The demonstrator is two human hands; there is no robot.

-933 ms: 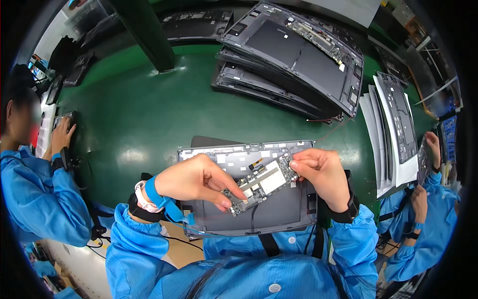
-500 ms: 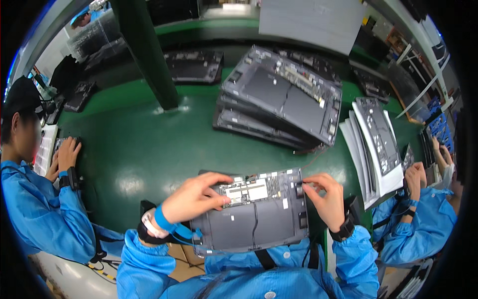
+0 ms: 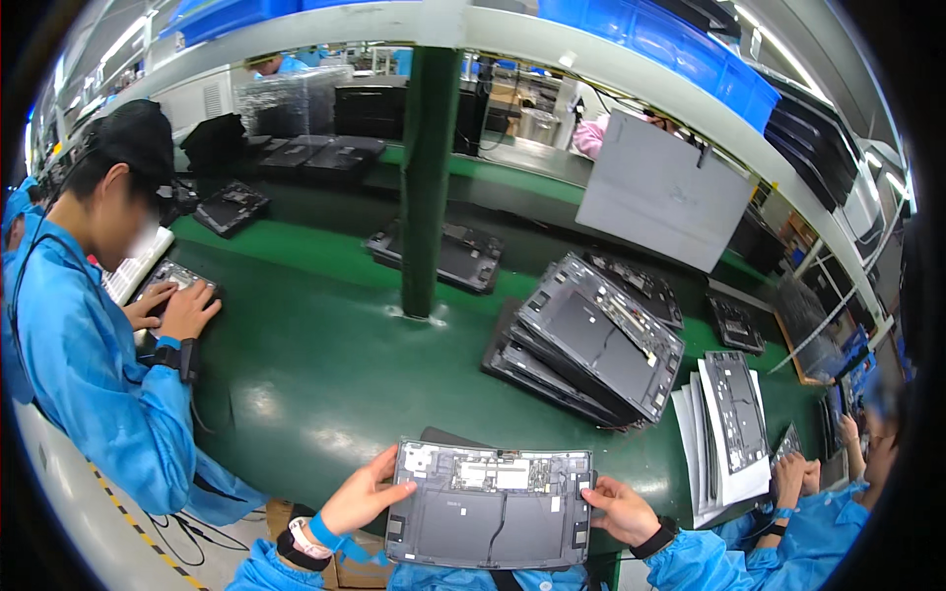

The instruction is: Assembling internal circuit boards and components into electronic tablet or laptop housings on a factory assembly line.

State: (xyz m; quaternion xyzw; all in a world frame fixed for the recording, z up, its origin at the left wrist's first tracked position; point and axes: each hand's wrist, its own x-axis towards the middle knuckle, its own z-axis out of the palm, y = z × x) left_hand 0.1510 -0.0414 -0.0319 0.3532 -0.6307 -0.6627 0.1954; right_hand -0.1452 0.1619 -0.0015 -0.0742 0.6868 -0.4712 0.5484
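An opened tablet (image 3: 451, 524), its grey battery, circuit board and dark cable exposed, is in front of me at the table's near edge. My left hand (image 3: 363, 494) grips its left edge, thumb on top and fingers beneath. At the right edge, my right hand (image 3: 621, 511) is closed on the frame, thumb toward the top side. Part of a dark flat panel (image 3: 445, 435) shows behind the tablet's far edge. A blue strap is round my left wrist, and a dark band is on the right one.
A stack of opened tablets (image 3: 596, 345) stands right of centre. Beyond it to the right, another opened device (image 3: 734, 399) lies on white sheets (image 3: 702, 463). A green post (image 3: 424, 197) rises from the table (image 3: 305, 364). Co-workers (image 3: 108, 325) sit on both sides.
My left hand has gone from over the circuit board to the tablet's left edge. My right hand has closed on the right edge. The view has tilted up, showing more of the room.
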